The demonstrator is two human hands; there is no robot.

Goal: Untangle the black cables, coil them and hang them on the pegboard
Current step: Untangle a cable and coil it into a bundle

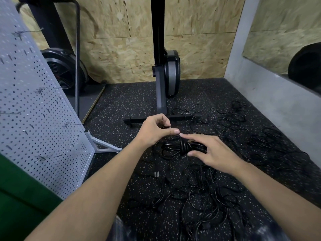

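Floor bare along its left edge by the pegboard, cables strewn right. Left grip pinches the coil; right grip curls round its end.

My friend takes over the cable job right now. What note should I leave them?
Left hand: fingers pinch a strand at the top of the coiled cable.
Right hand: grips the coiled cable from the right.
Tangled cables: heaped on the floor below the hands, with more to the right.
Pegboard: on the left, its visible hooks bare.
Done: one cable nearly coiled.
Left: finish the wrap, hang it, then untangle the rest.
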